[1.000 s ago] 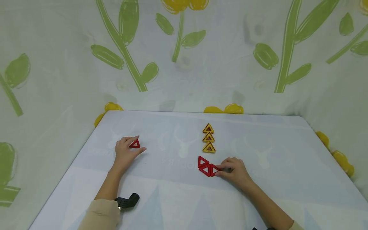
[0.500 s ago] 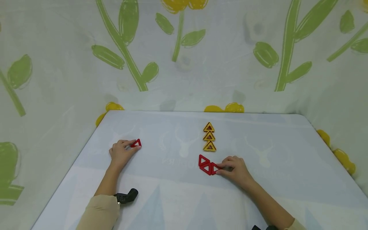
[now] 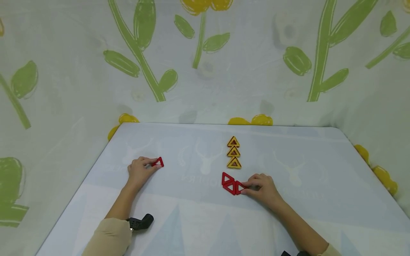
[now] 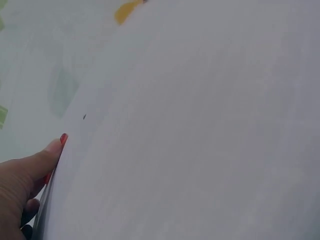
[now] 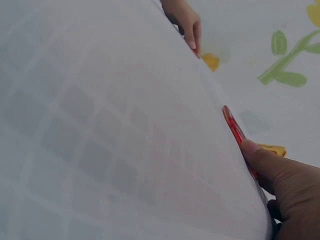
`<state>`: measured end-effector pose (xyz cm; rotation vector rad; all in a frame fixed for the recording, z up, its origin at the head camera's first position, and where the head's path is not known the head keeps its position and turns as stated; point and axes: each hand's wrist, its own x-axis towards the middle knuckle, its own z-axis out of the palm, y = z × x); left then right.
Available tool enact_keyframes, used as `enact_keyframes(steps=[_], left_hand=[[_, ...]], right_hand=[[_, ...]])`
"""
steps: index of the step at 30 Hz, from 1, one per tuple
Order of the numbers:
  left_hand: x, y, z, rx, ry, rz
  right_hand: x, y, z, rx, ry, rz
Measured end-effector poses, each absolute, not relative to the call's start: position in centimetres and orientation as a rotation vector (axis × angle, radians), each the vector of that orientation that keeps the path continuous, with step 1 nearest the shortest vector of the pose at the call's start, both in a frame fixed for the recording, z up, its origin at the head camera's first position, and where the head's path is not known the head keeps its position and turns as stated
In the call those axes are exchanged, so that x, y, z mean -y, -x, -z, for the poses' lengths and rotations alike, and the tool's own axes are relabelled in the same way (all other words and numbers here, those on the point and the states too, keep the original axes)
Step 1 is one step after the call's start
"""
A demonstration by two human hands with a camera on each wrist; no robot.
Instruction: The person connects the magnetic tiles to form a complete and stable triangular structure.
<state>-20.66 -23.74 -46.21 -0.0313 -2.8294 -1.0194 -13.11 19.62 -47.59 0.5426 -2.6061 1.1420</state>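
Observation:
On the table's left side, my left hand (image 3: 138,172) pinches a red triangular frame tile (image 3: 161,161) between thumb and fingers; its edge shows as a red sliver (image 4: 63,138) at the thumb tip in the left wrist view. Near the middle, my right hand (image 3: 263,189) pinches the right-hand piece (image 3: 238,187) of a cluster of red triangle tiles. The other two, an upper tile (image 3: 227,179) and a lower tile (image 3: 229,187), lie against it edge to edge. In the right wrist view, the red tiles (image 5: 233,125) appear edge-on by the thumb.
Behind the red cluster, three yellow triangle tiles with dark centres stand in a column: front (image 3: 234,163), middle (image 3: 233,152) and back (image 3: 233,142). The white patterned table (image 3: 198,220) ends at a wall cloth (image 3: 224,85) printed with plants.
My left hand closed its thumb onto the loose red tile, then shifted it slightly right along the table. My right hand stays at the cluster, and the yellow column keeps its place.

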Motion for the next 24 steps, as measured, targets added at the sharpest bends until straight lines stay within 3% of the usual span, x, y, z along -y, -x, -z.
enact_keyframes(steps=[24], left_hand=[[18.8, 19.6, 46.6, 2.774, 0.284, 1.083]], right_hand=[[-19.6, 13.0, 47.6, 2.62, -0.526, -1.144]])
